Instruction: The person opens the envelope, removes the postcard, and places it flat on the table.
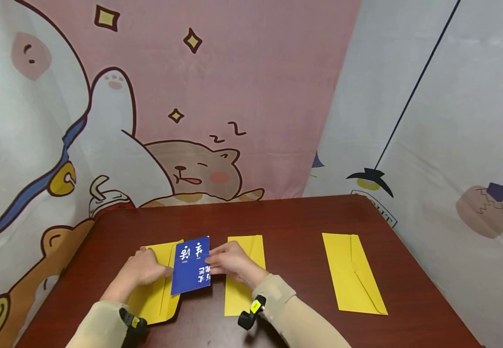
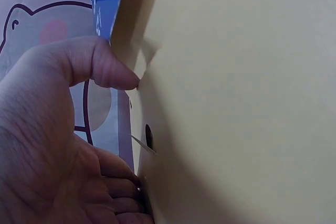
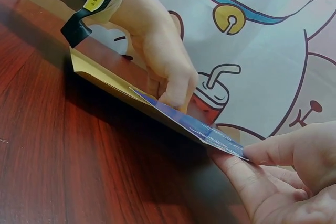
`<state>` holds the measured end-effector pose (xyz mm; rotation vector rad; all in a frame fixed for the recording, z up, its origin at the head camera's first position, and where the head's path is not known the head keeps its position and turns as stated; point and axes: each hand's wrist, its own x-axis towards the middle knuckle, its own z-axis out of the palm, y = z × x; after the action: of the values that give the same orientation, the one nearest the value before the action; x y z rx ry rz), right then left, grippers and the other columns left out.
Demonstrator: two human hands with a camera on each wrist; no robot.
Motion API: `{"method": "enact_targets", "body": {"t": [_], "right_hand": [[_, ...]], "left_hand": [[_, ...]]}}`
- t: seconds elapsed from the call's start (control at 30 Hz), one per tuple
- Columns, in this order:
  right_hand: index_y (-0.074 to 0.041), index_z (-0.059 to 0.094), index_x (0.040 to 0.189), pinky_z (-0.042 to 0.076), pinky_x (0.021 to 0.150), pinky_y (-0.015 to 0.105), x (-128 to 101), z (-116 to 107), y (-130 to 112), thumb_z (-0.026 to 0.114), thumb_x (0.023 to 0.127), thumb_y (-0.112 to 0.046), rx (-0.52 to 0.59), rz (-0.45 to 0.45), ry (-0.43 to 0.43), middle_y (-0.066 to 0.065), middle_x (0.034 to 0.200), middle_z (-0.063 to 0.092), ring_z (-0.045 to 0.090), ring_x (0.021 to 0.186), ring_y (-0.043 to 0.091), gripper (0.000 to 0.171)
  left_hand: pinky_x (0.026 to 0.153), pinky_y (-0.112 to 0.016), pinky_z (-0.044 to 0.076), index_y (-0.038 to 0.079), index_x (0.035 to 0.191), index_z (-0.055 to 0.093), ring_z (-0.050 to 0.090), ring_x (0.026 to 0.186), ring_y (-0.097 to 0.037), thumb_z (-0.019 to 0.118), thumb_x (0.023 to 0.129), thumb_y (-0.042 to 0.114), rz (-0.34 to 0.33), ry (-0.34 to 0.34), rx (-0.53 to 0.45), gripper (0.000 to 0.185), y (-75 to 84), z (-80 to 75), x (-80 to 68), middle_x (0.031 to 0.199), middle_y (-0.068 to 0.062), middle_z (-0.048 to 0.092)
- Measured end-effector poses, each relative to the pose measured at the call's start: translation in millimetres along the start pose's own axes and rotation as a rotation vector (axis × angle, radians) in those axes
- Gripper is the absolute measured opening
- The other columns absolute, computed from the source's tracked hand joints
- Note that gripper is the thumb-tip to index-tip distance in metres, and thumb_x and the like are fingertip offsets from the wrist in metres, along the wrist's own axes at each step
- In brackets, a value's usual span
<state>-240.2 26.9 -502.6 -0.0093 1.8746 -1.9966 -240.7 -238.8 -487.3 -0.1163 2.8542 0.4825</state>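
A yellow envelope at the left of the table is lifted slightly off it, as the right wrist view shows. My left hand grips this envelope, its thumb at the paper's edge. At the envelope's right side lies a blue card with white writing, overlapping the open edge. My right hand pinches the card's right edge between thumb and fingers. How far the card reaches inside the envelope cannot be told.
A second yellow envelope lies flat under my right forearm. Another yellow envelope lies farther right on the dark red wooden table. A printed cartoon curtain hangs behind the table.
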Motion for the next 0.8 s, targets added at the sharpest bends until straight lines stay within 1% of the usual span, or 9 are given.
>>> {"method": "enact_targets", "body": {"t": [0.23, 0.47, 0.7, 0.8], "right_hand": [[0.009, 0.072, 0.117, 0.063, 0.072, 0.035, -3, -10, -5, 0.078, 0.094, -0.002, -0.030, 0.016, 0.024, 0.016, 0.093, 0.075, 0.077, 0.079, 0.024, 0.026], [0.009, 0.071, 0.118, 0.063, 0.072, 0.035, -4, -26, -9, 0.078, 0.094, -0.001, -0.008, 0.010, 0.054, 0.017, 0.095, 0.075, 0.076, 0.079, 0.025, 0.027], [0.013, 0.071, 0.117, 0.063, 0.074, 0.036, -5, -42, -14, 0.076, 0.093, 0.002, 0.047, -0.020, 0.031, 0.020, 0.097, 0.077, 0.078, 0.083, 0.028, 0.027], [0.014, 0.072, 0.115, 0.063, 0.075, 0.037, -5, -48, -14, 0.076, 0.094, 0.003, 0.061, -0.024, 0.030, 0.021, 0.096, 0.077, 0.079, 0.083, 0.029, 0.025]], "left_hand": [[0.074, -0.049, 0.049, -0.019, 0.124, 0.049, 0.055, 0.088, -0.040, 0.082, 0.073, 0.049, 0.028, 0.006, 0.005, 0.091, -1.4, -0.9, -0.3, 0.109, -0.030, 0.050], [0.073, -0.048, 0.048, -0.022, 0.129, 0.048, 0.055, 0.086, -0.039, 0.082, 0.073, 0.052, 0.040, 0.004, 0.010, 0.098, -3.4, -0.6, -0.2, 0.117, -0.035, 0.052], [0.081, -0.055, 0.052, -0.025, 0.131, 0.047, 0.056, 0.089, -0.042, 0.080, 0.075, 0.053, 0.064, 0.008, 0.033, 0.102, -2.0, -3.2, -1.4, 0.131, -0.046, 0.048], [0.080, -0.055, 0.051, -0.025, 0.131, 0.047, 0.055, 0.089, -0.041, 0.080, 0.075, 0.052, 0.071, 0.008, 0.031, 0.101, -1.6, -4.1, -2.0, 0.130, -0.046, 0.049]]}}
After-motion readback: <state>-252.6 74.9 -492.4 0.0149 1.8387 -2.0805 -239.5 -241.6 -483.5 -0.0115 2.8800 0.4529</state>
